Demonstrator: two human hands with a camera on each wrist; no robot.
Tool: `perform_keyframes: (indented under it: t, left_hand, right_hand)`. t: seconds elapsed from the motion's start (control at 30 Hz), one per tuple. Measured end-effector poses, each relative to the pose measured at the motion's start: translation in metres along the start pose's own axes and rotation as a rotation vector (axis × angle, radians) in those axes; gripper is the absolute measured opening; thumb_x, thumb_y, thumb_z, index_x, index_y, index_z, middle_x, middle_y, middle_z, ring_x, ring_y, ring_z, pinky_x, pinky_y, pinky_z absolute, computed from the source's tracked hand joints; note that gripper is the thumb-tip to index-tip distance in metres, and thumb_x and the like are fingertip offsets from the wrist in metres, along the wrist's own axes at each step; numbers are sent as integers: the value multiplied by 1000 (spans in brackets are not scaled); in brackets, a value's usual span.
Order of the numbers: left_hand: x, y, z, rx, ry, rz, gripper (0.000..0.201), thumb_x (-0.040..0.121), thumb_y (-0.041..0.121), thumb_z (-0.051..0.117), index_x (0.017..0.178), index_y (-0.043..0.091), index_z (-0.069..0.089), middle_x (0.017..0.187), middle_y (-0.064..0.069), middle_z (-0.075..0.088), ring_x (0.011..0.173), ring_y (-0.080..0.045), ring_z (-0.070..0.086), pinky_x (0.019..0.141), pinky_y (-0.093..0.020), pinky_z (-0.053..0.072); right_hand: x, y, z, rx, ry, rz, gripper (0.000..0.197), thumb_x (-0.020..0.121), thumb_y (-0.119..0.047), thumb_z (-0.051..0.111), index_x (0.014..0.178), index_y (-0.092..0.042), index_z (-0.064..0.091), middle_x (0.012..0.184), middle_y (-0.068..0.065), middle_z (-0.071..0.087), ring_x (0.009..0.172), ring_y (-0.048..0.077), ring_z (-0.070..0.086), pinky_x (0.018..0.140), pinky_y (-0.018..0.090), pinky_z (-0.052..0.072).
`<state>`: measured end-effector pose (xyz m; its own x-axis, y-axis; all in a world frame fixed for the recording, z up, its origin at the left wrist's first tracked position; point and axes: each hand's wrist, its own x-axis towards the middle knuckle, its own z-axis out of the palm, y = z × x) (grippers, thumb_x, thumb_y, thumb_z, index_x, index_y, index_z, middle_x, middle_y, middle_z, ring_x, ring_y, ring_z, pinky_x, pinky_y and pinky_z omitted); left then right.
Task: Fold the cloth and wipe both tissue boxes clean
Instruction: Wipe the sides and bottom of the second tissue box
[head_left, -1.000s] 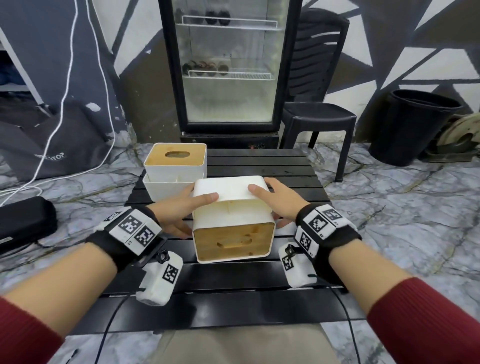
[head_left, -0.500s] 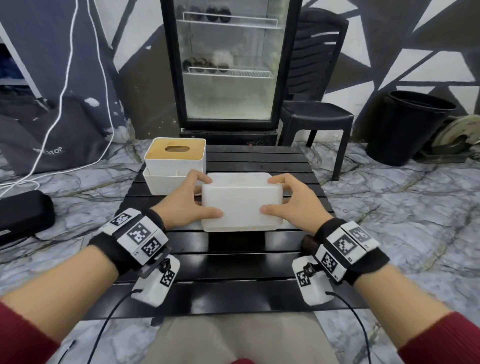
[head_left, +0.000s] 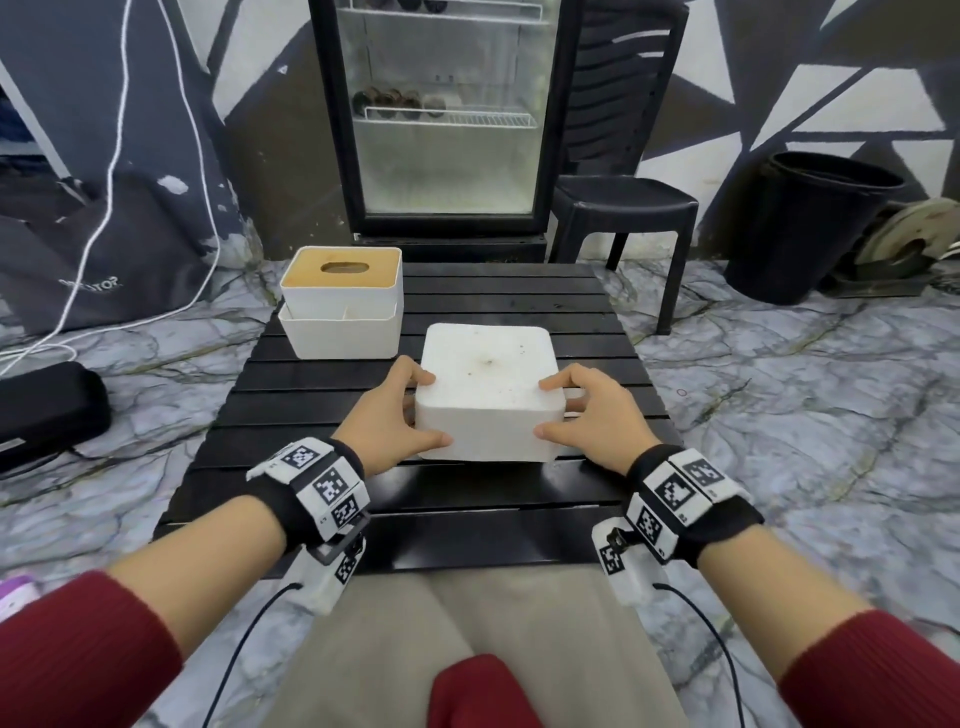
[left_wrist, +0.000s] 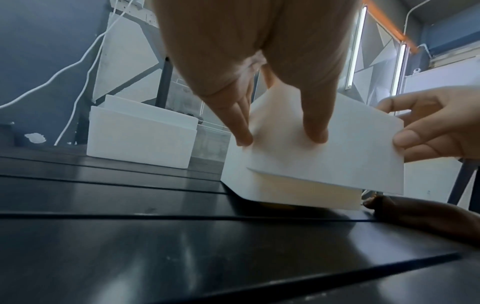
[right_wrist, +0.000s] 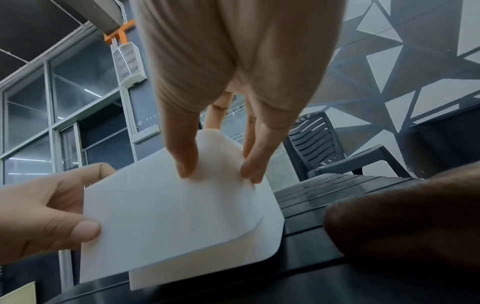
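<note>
On the slatted black table (head_left: 519, 291), a white tissue box with a wooden top (head_left: 341, 309) stands upright at the far left corner, its oval slot facing up and its long axis running across the table, parallel to the far edge. It sits well clear of both hands.

Just right of it, nearer the middle of the table, a second white tissue box (head_left: 488, 389) is turned upside down, plain white base up and speckled with dark spots. Its long axis also runs left to right, parallel to the near edge. The wrist views show its lower white part resting on the table and a sliver of tan under it.

The left hand (head_left: 392, 423) grips this box's left end, thumb on the near face and fingers (left_wrist: 242, 131) curled around the left side. The right hand (head_left: 589, 415) grips the right end the same way, thumb on the near face, fingers (right_wrist: 255, 164) wrapped around the right side.
</note>
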<state>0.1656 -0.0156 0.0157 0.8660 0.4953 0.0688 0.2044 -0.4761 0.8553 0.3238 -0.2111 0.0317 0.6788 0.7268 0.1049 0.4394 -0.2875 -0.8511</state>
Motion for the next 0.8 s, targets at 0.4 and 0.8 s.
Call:
perform_keyframes:
  t: [0.4,0.8]
  left_hand:
    - [-5,-9,8,-41,9,-14,50,71,24,81,94,42,40,111,18,54,105,-9,61,86,-32,55]
    - [10,12,21,47,1,-74,92,78,48,69,147,32,12,104,49,26,107,4,36,66,6,32]
  right_hand:
    - [-9,14,2,-34,-22,-19,35,69,-19,78,93,-33,56,114,-5,49,95,12,59,79,30,53]
    - [-3,45,-44,-530,-195,180,44,75,-29,73,116,-27,58,121,3,56,115,21,50,94,27,37]
